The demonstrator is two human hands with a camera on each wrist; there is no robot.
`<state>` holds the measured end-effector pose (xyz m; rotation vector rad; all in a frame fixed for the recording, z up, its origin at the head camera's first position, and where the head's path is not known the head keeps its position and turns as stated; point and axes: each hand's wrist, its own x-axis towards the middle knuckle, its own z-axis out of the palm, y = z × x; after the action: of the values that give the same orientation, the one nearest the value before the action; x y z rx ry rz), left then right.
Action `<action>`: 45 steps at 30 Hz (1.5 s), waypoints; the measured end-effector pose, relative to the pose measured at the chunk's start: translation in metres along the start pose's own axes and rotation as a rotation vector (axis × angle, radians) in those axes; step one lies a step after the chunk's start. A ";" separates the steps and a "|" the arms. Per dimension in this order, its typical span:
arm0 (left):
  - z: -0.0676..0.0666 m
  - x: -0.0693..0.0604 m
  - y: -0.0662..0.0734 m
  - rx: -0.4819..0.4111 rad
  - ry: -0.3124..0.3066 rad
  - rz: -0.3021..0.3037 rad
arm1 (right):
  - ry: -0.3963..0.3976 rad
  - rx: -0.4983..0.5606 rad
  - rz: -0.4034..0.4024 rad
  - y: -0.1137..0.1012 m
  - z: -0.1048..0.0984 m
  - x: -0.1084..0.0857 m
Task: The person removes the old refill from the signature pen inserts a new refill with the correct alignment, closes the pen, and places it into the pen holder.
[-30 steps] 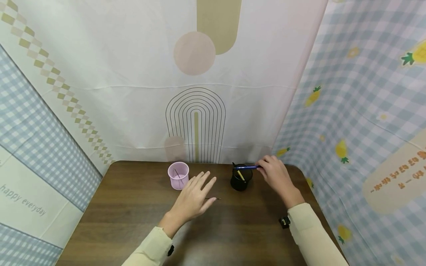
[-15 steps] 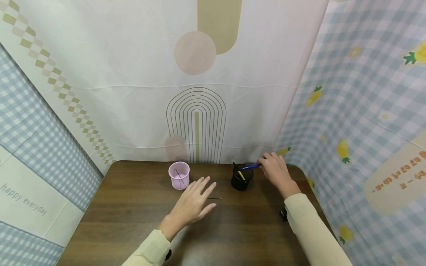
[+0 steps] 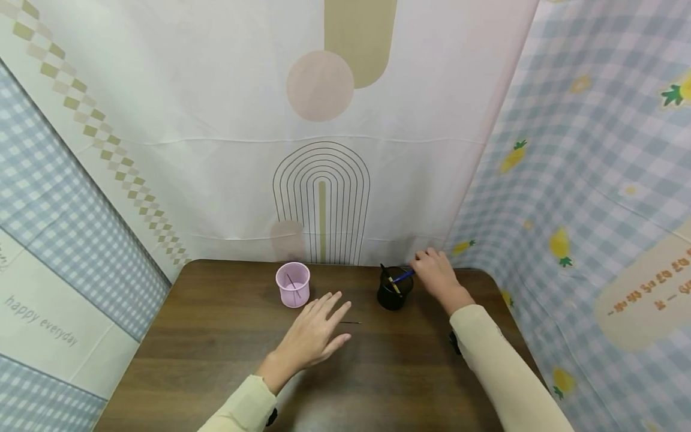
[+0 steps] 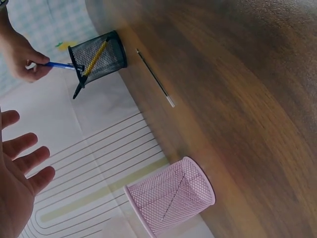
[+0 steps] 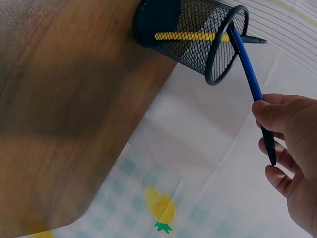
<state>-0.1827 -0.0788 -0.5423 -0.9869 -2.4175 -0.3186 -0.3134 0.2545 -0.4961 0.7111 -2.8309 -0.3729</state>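
Note:
My right hand [image 3: 436, 277] pinches a blue pen [image 5: 249, 69] between thumb and fingers. The pen slants, its far end at the mouth of a black mesh pen holder [image 3: 390, 301]. Inside that holder leans a yellow-and-black pen [image 5: 192, 36], its dark tip above the rim. Fingers spread, my left hand [image 3: 306, 333] hovers over the table and holds nothing. Close to it stands a pink mesh pen holder [image 3: 294, 299] with a thin dark stick inside. A thin pen refill [image 4: 155, 78] lies on the table, partly hidden by the left hand in the head view.
The brown wooden table [image 3: 216, 360] ends at a white patterned cloth [image 3: 232, 180] behind it. Blue checked cloth [image 3: 567, 150] hangs along the right side, and more checked cloth [image 3: 65, 168] hangs at the left.
My right hand has moved slightly left and tilted the blue pen, bringing its far end down into the black holder's mouth. The left hand has shifted slightly toward me, fingers still spread.

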 end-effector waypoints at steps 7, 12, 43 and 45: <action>0.004 -0.002 0.000 -0.002 -0.003 -0.003 | -0.064 -0.052 -0.048 -0.009 0.010 0.010; 0.003 -0.001 0.001 -0.007 -0.009 -0.016 | -0.074 -0.073 -0.073 -0.013 0.017 0.013; 0.007 0.000 0.001 -0.022 -0.027 -0.037 | -0.119 -0.017 -0.074 -0.035 0.040 0.023; 0.008 0.000 0.001 -0.021 -0.024 -0.036 | -0.129 -0.006 -0.071 -0.034 0.041 0.021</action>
<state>-0.1850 -0.0751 -0.5490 -0.9623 -2.4611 -0.3476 -0.3277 0.2234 -0.5423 0.8167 -2.9285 -0.4544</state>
